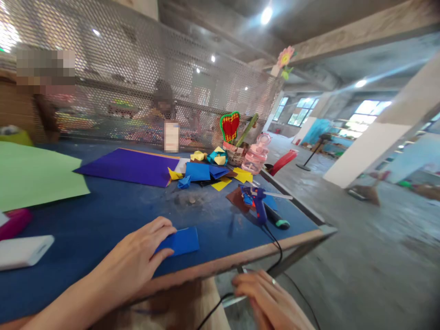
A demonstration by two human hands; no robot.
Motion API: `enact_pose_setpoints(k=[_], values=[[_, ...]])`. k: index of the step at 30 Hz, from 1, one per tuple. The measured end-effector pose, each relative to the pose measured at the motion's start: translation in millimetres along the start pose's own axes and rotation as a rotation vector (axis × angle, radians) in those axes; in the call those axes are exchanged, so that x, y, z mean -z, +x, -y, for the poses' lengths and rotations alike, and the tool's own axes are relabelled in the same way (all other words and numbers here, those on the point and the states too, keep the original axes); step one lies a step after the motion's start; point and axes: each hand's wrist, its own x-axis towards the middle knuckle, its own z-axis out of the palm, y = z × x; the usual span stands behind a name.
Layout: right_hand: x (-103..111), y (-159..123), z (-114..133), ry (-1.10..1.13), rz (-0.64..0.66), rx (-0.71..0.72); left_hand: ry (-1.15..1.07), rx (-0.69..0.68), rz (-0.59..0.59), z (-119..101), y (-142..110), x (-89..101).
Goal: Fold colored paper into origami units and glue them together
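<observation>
My left hand (142, 247) is closed over a small folded piece of blue paper (186, 240) near the table's front edge. Its thumb lies at the near side and the fingers cover the paper's left end. Off the edge, lower right, hangs my right hand (264, 295), a ring on one finger. Its fingers are bent and blurred, so whether anything is between them does not show. A blue glue gun (260, 205) with a white stick in it rests at the table's right, by a dark-handled tool with a teal end (282, 224).
Purple (134, 168) and light green sheets (37, 176) cover the left. Blue and yellow paper pieces (197, 171) lie mid-table near a pink clear bottle (255, 158). A white device (25, 252) sits at left. A black cable (277, 243) hangs over the edge; a perforated screen (137, 59) stands behind.
</observation>
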Motion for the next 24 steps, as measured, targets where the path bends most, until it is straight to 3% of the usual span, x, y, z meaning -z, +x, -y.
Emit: enact_pose_setpoints(k=[6,10,15,18,21,24], values=[[-10.1,41.9,5.4,0.019,-0.190,0.169,0.148,0.153,0.017,-3.0,-3.5,10.4],[-5.2,62.1,1.1,0.167,-0.272,0.158,0.119,0.198,0.034,-4.5,-1.1,17.9],[-2.1,117.0,3.0,0.250,-0.026,0.029,-0.023,0.209,0.031,-5.0,9.0,24.4],[-9.7,155.8,0.0,0.240,0.095,0.038,-0.113,0.186,-0.011,-1.2,20.8,34.4],[-18.7,193.5,-7.2,0.212,0.127,0.095,-0.160,0.187,-0.113,9.9,38.7,50.4],[-27.0,225.4,-16.8,0.262,0.054,0.116,-0.167,0.190,-0.222,30.9,57.9,66.1]])
